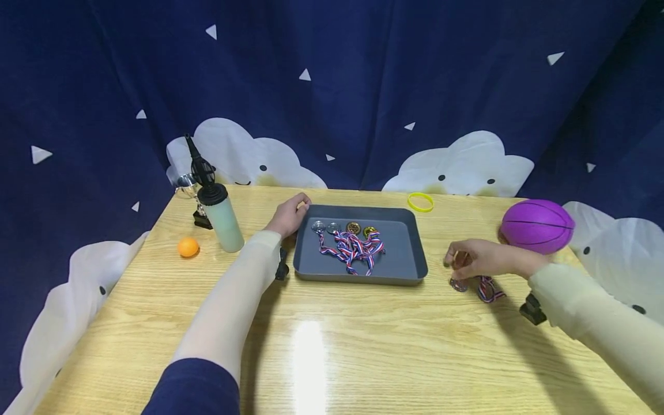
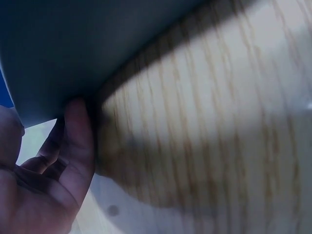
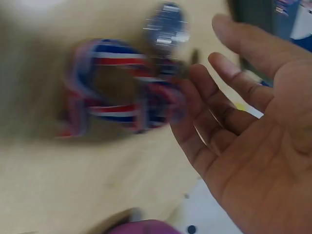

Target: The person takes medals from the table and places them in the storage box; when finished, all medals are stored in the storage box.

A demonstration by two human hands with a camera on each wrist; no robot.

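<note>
While the left hand [image 1: 288,217] steadies the tray [image 1: 410,253] edge at frame centre, fingers relaxed, keep it still. The right hand [image 1: 479,259] hovers with fingers released over the medal [image 1: 459,284] at right; pinch its ribbon [image 1: 489,289] cleanly.

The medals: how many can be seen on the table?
5. Four lie in the tray. One lies on the table by the right hand. Ribbons may hide others.

Medal [image 1: 459,284] with silver disc and red-white-blue ribbon [image 3: 117,105] lies on the wooden table, right of the tray, ribbon bunched in loose loops beside the disc. Grey tray [image 1: 410,253], shallow, rectangular, sits flat mid-table; four more medals inside, ribbons tangled together.
</note>
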